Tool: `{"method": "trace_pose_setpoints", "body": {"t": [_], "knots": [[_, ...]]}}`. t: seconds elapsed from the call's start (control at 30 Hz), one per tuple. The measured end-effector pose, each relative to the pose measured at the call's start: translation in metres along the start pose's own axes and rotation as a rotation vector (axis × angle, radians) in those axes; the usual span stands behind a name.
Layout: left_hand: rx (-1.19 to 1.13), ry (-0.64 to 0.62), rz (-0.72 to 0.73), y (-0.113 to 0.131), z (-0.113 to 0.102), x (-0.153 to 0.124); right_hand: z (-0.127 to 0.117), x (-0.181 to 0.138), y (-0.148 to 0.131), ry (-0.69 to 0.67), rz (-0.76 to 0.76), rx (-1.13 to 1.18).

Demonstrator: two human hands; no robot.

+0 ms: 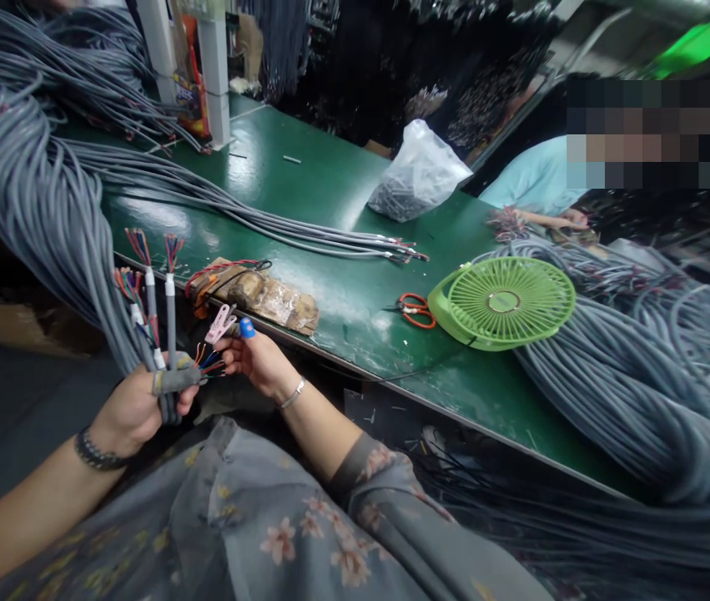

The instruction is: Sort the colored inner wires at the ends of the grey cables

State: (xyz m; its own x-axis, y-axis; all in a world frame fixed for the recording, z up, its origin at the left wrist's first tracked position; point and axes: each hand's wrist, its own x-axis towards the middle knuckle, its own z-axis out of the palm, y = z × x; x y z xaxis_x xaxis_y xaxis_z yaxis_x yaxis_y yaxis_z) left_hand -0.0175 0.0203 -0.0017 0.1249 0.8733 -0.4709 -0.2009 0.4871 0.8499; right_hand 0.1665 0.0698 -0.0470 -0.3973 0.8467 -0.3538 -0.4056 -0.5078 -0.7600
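Observation:
My left hand (135, 405) is closed round a small bunch of grey cables (170, 313) whose stripped ends fan out into thin coloured wires. One finger wears a grey wrap. My right hand (254, 355) pinches a pink clip tool (220, 323) at the coloured wire ends of one cable, just right of the left hand. A blue cap covers one right fingertip. Both hands hover below the near edge of the green table (329, 184).
A thick grey cable bundle (47, 209) hangs at left, another pile (642, 367) lies at right. On the table: a green fan (505, 302), orange scissors (415, 309), a taped wooden block (260, 294), a plastic bag (417, 175). Another person (536, 179) sits opposite.

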Motion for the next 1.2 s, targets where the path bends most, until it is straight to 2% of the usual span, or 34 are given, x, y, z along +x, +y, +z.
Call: {"method": "trace_pose_setpoints", "body": {"t": [0.1,0.27,0.47,0.63,0.83,1.03,1.2], "knots": [[-0.052,-0.039,-0.029,0.004,-0.003,0.006,0.004,0.008,-0.001,-0.093,-0.059,-0.049],[-0.085,-0.092,-0.071,0.008,-0.003,0.011,0.011,0.014,0.012,0.147,-0.311,-0.148],[-0.111,-0.129,-0.091,0.008,0.001,0.016,0.019,0.02,0.013,0.04,-0.16,0.064],[-0.095,-0.127,-0.107,0.006,0.003,0.021,0.022,0.021,0.011,0.068,-0.138,0.156],[-0.077,-0.093,-0.075,0.005,0.005,0.019,0.02,0.02,0.011,0.052,-0.082,0.161],[0.008,-0.009,0.018,0.003,0.012,-0.002,0.013,0.015,0.006,-0.016,-0.012,0.17],[0.011,0.068,0.089,0.0,0.018,-0.012,0.012,0.011,0.008,0.02,-0.086,0.134]]}}
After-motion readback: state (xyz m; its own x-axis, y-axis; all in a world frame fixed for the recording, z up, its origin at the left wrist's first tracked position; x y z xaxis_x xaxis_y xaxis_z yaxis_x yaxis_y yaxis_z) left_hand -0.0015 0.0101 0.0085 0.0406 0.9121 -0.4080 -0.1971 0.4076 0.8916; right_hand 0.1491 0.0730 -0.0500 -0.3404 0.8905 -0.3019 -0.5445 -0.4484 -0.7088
